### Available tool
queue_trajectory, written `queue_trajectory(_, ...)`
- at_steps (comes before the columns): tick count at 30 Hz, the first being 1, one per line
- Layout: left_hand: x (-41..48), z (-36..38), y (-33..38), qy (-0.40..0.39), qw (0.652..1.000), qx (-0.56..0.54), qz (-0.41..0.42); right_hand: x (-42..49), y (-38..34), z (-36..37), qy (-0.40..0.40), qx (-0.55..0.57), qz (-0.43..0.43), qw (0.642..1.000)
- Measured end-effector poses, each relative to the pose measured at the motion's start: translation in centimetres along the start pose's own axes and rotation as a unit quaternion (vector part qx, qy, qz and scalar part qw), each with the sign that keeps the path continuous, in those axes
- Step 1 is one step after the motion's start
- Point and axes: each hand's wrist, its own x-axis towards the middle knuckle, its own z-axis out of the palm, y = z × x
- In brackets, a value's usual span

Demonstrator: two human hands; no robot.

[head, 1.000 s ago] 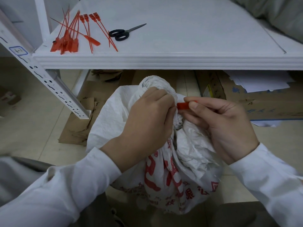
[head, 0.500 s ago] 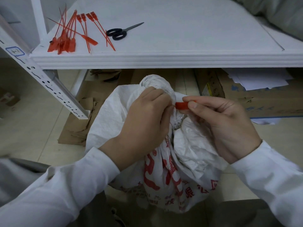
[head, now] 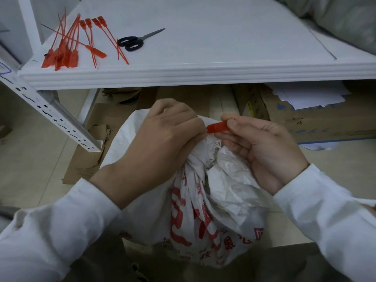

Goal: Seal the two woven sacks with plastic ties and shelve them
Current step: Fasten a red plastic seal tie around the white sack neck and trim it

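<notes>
The left hand (head: 162,137) is closed in a fist around the gathered neck of the one visible white woven sack (head: 213,200), which sits on the floor below the shelf edge. The right hand (head: 262,147) pinches the flat tag of a red plastic tie (head: 217,127) between thumb and forefinger, its other fingers curled against the sack. On the white shelf (head: 203,74) lie a loose heap of spare red ties (head: 71,47), too overlapped to count, and one pair of black-handled scissors (head: 132,42) just beside them. The rest of the shelf surface lies bare to the right.
</notes>
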Motion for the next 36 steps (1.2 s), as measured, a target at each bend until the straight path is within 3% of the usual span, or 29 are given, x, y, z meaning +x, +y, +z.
queue_trajectory(4,-0.4,0.5,0.6,-0.028,0.998,-0.017,-0.054,0.1,0.7,-0.3,0.015,-0.022,0.017,0.999)
queue_trajectory(10,-0.8,1.3,1.6,-0.012,0.995,0.005,-0.099,-0.5,1.3,-0.4,0.010,-0.029,0.014,0.999)
queue_trajectory(36,-1.4,1.8,2.7,0.002,0.988,0.006,-0.157,-1.0,2.5,-0.7,-0.008,-0.101,-0.092,0.991)
